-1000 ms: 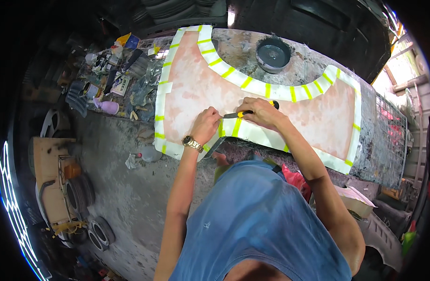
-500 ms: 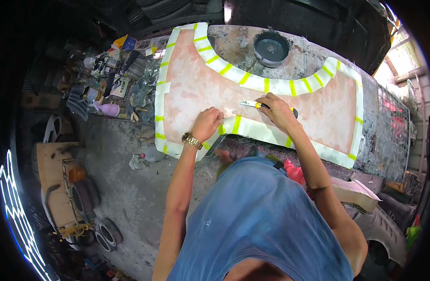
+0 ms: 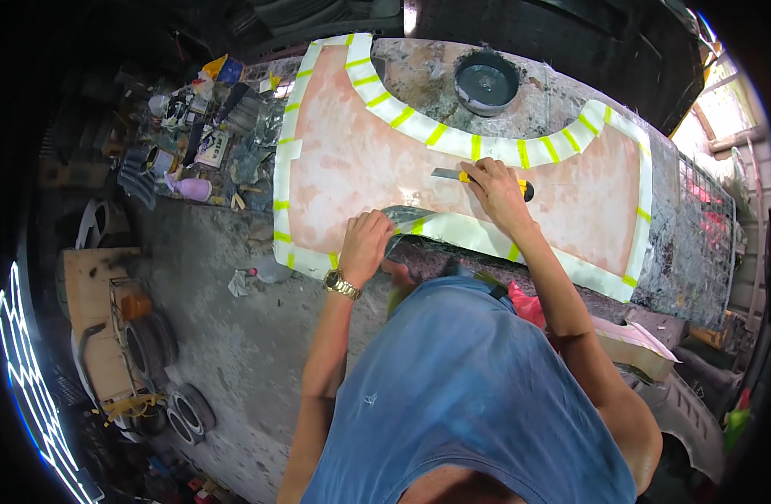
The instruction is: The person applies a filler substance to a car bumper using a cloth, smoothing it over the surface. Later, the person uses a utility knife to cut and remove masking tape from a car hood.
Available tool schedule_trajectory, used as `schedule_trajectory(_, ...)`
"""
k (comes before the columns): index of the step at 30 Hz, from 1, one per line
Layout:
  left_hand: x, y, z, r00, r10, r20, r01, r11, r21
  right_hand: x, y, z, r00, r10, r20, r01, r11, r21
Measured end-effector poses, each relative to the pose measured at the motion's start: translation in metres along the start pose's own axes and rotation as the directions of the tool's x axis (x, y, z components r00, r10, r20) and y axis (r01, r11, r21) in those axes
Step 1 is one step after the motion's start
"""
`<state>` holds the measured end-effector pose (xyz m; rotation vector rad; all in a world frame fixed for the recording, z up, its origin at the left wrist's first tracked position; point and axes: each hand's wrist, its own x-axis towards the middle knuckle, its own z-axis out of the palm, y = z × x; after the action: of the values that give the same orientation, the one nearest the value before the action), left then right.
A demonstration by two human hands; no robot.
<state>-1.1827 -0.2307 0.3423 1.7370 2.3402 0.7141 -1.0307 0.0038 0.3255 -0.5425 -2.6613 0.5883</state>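
Observation:
A large pinkish, patchy panel (image 3: 343, 143) lies flat before me, with a deep curve cut into its far side. White strips crossed by short yellow-green pieces of tape (image 3: 437, 134) border it. At the near edge my left hand (image 3: 366, 245), a watch on its wrist, closes its fingers at a dark grey flap (image 3: 408, 217) that shows over the border; the fingertips partly hide the grip. Over the panel's middle, my right hand (image 3: 497, 191) holds a yellow and black utility knife (image 3: 467, 177), its blade extended and pointing left.
Behind the curve stands a dark round bowl (image 3: 486, 82) on the stained worktable (image 3: 562, 92). Tools and containers clutter the far left, including a pale purple bottle (image 3: 192, 189). Tyres (image 3: 192, 409) lie on the floor at lower left. Wire mesh (image 3: 706, 210) is at right.
The dark grey flap has come into view beside my left hand, which has shifted slightly down. The panel's left end has moved a little leftward. The knife blade has turned slightly in my right hand.

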Motion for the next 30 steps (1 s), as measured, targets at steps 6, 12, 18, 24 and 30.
schedule_trajectory(6, -0.005, -0.003, 0.004, 0.998, -0.054, -0.034, 0.051, 0.996, -0.073, -0.005, -0.030, 0.001, 0.988, -0.152, 0.026, 0.135, 0.935, 0.327)
schedule_trajectory(12, 0.001, -0.017, 0.002, 0.987, -0.152, -0.052, 0.140, 0.974, -0.180, 0.008, -0.073, 0.030, 0.942, -0.268, 0.200, 0.213, 0.943, 0.257)
schedule_trajectory(18, -0.008, -0.040, 0.000, 0.988, -0.153, 0.005, 0.153, 0.988, -0.003, 0.024, -0.083, 0.051, 0.928, -0.308, 0.212, 0.263, 0.941, 0.216)
schedule_trajectory(24, -0.006, -0.038, 0.005, 0.985, -0.170, -0.015, 0.170, 0.984, 0.043, 0.022, -0.089, 0.055, 0.929, -0.324, 0.180, 0.277, 0.930, 0.242)
schedule_trajectory(30, -0.010, -0.036, 0.004, 0.992, -0.112, -0.056, 0.114, 0.993, 0.024, 0.018, -0.088, 0.051, 0.918, -0.360, 0.168, 0.311, 0.914, 0.262)
